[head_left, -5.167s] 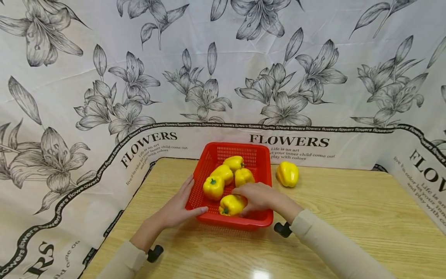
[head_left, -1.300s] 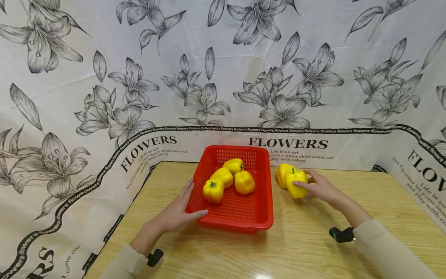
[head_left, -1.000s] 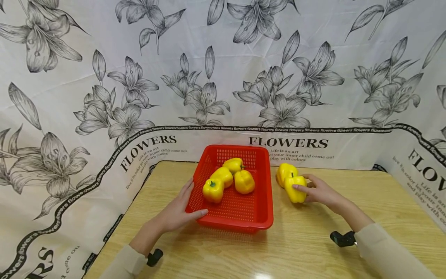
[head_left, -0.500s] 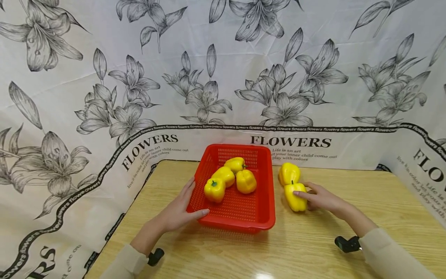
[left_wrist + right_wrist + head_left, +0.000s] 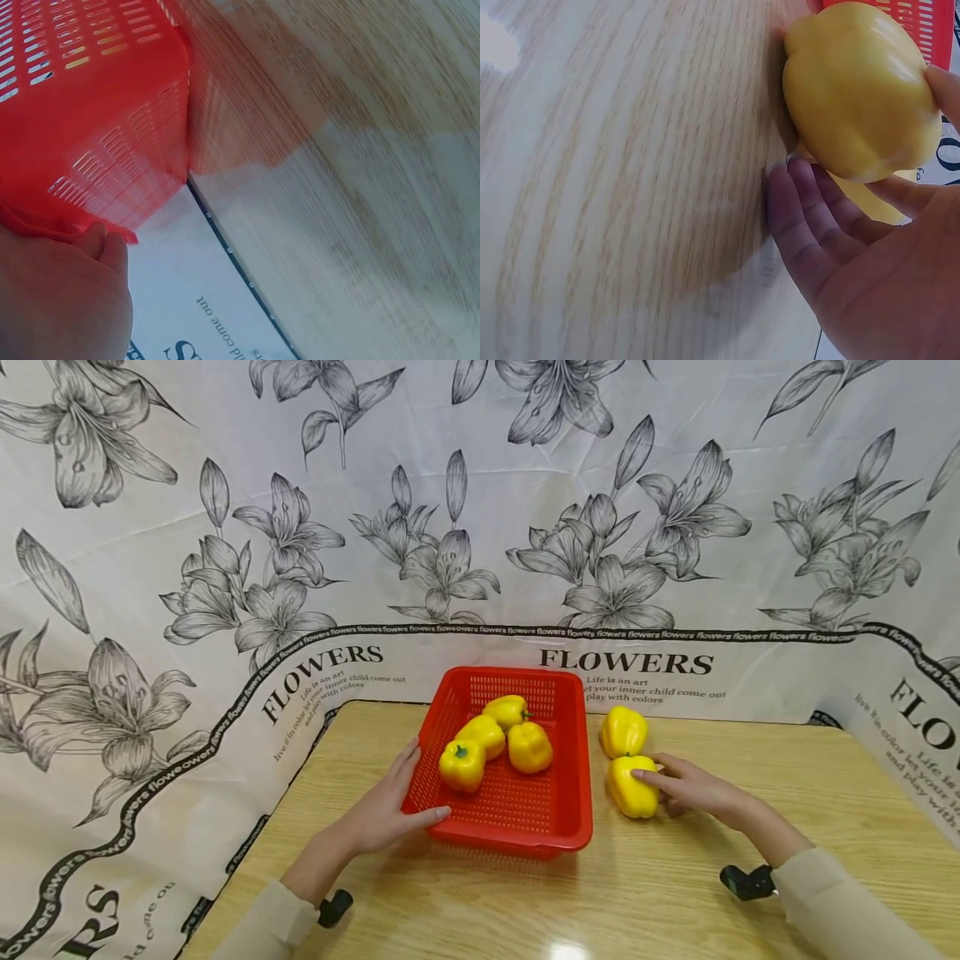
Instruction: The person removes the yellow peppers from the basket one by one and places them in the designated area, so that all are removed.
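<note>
In the head view, my left hand (image 5: 382,810) holds the corner of a red perforated plastic basket (image 5: 510,837), thumb on the near rim and fingers along the left side. Several yellow bell peppers (image 5: 529,747) lie inside it. Right of the basket, my right hand (image 5: 693,789) holds another yellow bell pepper (image 5: 630,793) low at the table by thumb and index finger. The right wrist view shows the other fingers (image 5: 799,214) stretched out beneath, near the wood. Directly behind the held pepper stands one more yellow bell pepper (image 5: 623,731).
The wooden table (image 5: 750,760) extends to the right of the peppers and in front of the basket. A white flower-printed cloth (image 5: 480,527) hangs behind it and along both sides. A black wrist-camera mount (image 5: 747,882) sits under the right forearm; another (image 5: 335,908) is under the left.
My right hand has carried a yellow bell pepper out of the basket and set it down in front of the one outside, shifting it slightly toward me. My left hand stays at the basket.
</note>
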